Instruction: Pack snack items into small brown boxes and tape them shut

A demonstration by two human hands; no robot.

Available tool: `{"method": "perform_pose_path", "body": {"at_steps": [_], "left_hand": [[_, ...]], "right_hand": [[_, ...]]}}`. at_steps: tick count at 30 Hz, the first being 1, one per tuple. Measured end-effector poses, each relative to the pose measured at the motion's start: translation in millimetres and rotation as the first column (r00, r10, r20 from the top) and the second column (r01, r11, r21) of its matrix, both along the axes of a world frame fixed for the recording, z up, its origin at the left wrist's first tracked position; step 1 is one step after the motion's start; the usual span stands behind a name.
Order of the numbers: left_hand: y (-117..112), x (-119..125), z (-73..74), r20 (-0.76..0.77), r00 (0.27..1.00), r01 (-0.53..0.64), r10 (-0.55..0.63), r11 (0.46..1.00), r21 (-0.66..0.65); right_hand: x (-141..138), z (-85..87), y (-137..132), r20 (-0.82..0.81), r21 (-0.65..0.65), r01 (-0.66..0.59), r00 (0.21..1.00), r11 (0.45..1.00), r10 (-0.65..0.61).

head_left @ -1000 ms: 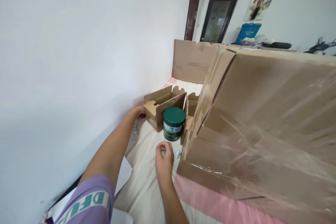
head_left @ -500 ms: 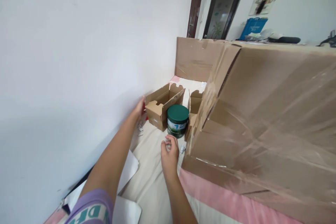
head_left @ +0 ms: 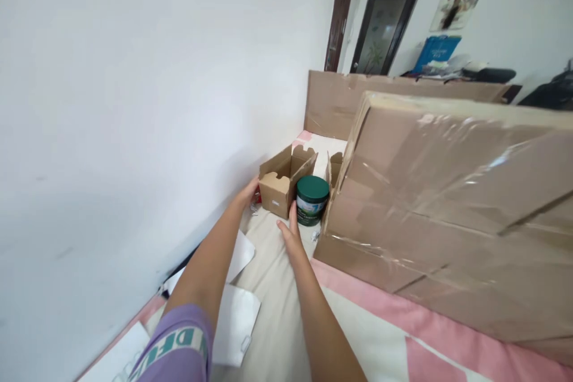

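Observation:
An open-topped brown cardboard box (head_left: 274, 197) with notched flaps stands on the bed by the wall. My left hand (head_left: 249, 192) is at its wall side, seemingly touching it; the fingers are mostly hidden there, close to a small red thing (head_left: 257, 196). My right hand (head_left: 292, 233) reaches to the box's near right corner, thumb and fingers apart, fingertips by the gap between the box and a green-lidded round tub (head_left: 312, 190). The tub stands upright, close beside the box. Part of a second open cardboard box (head_left: 335, 168) shows behind the tub.
A large taped carton (head_left: 447, 203) fills the right side, and the white wall (head_left: 156, 101) bounds the left. A cardboard panel (head_left: 331, 104) stands at the back. White sheets (head_left: 235, 322) lie near my left arm; a crumpled scrap (head_left: 315, 236) lies by the tub.
My right hand has moved from in front of the tub to the box's corner, its curled fingers now stretched out. My left hand stays at the box's wall side. The camera view has shifted.

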State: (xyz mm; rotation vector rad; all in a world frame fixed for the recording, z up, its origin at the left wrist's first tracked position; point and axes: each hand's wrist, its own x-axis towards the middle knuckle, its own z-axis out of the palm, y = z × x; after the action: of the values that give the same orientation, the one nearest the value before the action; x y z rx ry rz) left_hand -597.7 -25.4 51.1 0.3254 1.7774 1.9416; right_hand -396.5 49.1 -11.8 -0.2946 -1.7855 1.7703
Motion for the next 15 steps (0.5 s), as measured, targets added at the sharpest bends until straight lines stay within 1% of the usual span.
{"method": "perform_pose_path", "body": {"at_steps": [1, 3, 5, 7, 9, 11, 12, 13, 14, 15], "left_hand": [[-6.8, 10.2, 8.7, -0.019, 1.000, -0.011, 0.011, 1.000, 0.007], [-22.5, 28.9, 31.3, -0.067, 0.997, -0.038, 0.040, 0.999, 0.033], [-40.4, 44.4, 59.7, -0.125, 0.989, -0.067, 0.075, 0.995, 0.068], [-59.7, 58.6, 91.9, -0.188, 0.976, -0.095, 0.113, 0.990, 0.103], [-79.7, 74.4, 124.4, -0.248, 0.957, -0.119, 0.148, 0.984, 0.130], [-100.9, 95.7, 153.0, -0.302, 0.937, -0.136, 0.174, 0.980, 0.144], [-112.0, 109.5, 164.2, -0.327, 0.927, -0.140, 0.182, 0.979, 0.146], [-123.4, 125.8, 172.3, -0.354, 0.917, -0.143, 0.186, 0.979, 0.145], [-134.6, 144.8, 176.7, -0.385, 0.904, -0.143, 0.186, 0.980, 0.138], [-145.2, 166.6, 176.7, -0.413, 0.892, -0.140, 0.184, 0.981, 0.134]], "right_hand": [[-1.7, 7.2, -1.1, -0.013, -0.015, 0.004, 1.000, 1.000, -0.004], [-2.7, 30.0, -4.1, -0.050, 0.008, -0.008, 0.999, 1.000, 0.008], [0.6, 62.4, -8.5, -0.103, 0.061, -0.039, 0.994, 0.997, 0.045], [7.8, 99.2, -14.6, -0.150, 0.095, -0.070, 0.985, 0.993, 0.084], [18.7, 133.9, -22.5, -0.176, 0.096, -0.091, 0.979, 0.991, 0.107], [35.3, 161.7, -32.6, -0.187, 0.096, -0.096, 0.976, 0.991, 0.113], [47.0, 172.4, -38.4, -0.188, 0.115, -0.098, 0.975, 0.989, 0.119], [61.9, 181.0, -44.8, -0.190, 0.146, -0.101, 0.973, 0.984, 0.128], [80.5, 187.2, -51.4, -0.192, 0.189, -0.102, 0.971, 0.977, 0.139], [102.8, 190.8, -58.1, -0.197, 0.239, -0.101, 0.969, 0.966, 0.150]]}}
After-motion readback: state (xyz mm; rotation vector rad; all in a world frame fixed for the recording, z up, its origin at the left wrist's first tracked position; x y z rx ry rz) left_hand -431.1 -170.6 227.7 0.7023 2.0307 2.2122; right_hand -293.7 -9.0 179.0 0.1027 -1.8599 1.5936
